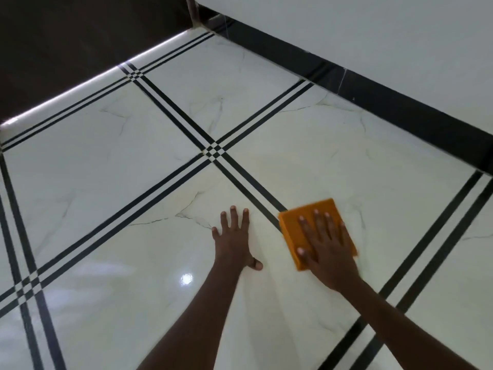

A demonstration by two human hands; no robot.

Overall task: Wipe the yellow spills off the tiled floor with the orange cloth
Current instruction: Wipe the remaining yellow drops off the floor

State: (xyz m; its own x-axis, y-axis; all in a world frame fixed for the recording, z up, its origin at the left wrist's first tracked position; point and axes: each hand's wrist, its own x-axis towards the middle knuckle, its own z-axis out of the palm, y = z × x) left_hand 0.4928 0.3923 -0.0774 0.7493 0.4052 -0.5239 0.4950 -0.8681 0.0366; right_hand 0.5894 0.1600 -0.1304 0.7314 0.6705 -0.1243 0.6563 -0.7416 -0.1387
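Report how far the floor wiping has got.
Done: no strong yellow spill shows on the tiled floor, only a faint yellowish haze. In hand: the right hand presses the orange cloth flat; the left hand braces on the tile. Left: clearing that haze.

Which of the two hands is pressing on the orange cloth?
The right hand lies flat on the orange cloth. The left hand rests spread on the bare tiled floor, apart from the cloth.

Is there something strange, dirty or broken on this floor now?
Nothing clearly stands out. The tiled floor looks clean and glossy; its thin grey lines look like marble veining rather than cracks. No yellow spill is visible. The right hand presses the orange cloth flat.
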